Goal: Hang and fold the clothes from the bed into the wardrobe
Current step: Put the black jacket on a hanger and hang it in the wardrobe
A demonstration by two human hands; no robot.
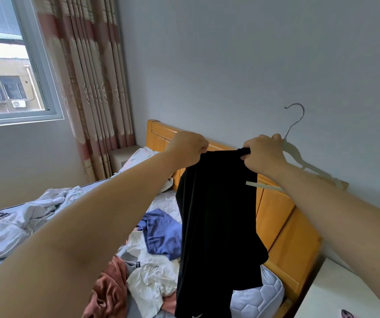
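left hand | I'm curling fingers round black garment top, 9 o'clock; right hand | I'm clutching garment plus white hanger, 3 o'clock

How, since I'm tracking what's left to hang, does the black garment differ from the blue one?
The black garment hangs stretched out in the air, while the blue garment lies crumpled on the bed. The left hand and right hand grip the black garment's top; the blue garment is untouched. Both are plain, single-colour cloth.

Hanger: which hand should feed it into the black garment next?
Probably right. The right hand grips the white hanger along with the black garment; the left hand only holds the garment's other top corner.
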